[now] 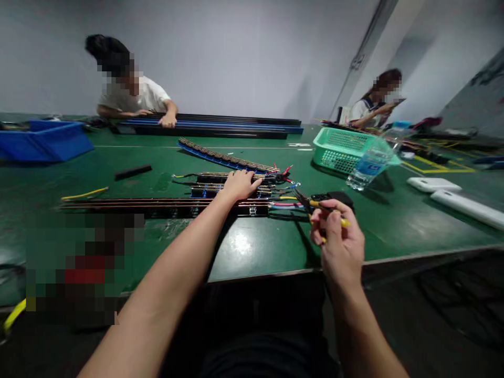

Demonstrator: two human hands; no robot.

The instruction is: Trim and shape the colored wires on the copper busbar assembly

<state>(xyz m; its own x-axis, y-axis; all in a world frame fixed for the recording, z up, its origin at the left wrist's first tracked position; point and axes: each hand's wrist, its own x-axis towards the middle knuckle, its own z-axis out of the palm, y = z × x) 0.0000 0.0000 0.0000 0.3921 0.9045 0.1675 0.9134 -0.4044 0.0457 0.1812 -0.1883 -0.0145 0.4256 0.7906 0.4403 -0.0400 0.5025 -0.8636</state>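
I see a long, straight black bar [169,207] with thin copper-coloured lines along its length, lying left to right on the green tabletop [244,262]. Yellow, pink and blue wires [285,205] leave its right end. Just beyond: a shorter black bar [210,176], also copper-lined, plus a short blue-and-black bar [203,190], roughly parallel. Red and black leads sit at their right ends. Farther out, a slightly bent blue strip [220,157] with brownish rows on top, angled down to the right.

Placement: short bars under and beside my left hand [241,185]; long bar nearer, passing beneath my left forearm; its wires run toward my right hand [340,239].

Left hand: palm down, fingers loosely spread, resting on the short bars, no grip that I can see. Right hand: fingers closed round yellow-handled metal pliers [314,203], tips pointing left and away, near the wires. Blurred, so can't tell if the tips touch a wire.

Rest, quick: mint-green perforated basket [342,149] far right, clear plastic bottle [368,167] tilted beside it, white oblong objects [468,207] to the right. Left: blue plastic bin [47,142], small black block [133,171], yellow wire [84,194]. Far side: a person in white [136,97] with hands on long black and blue profiles [220,126]; another person [366,111] far right.
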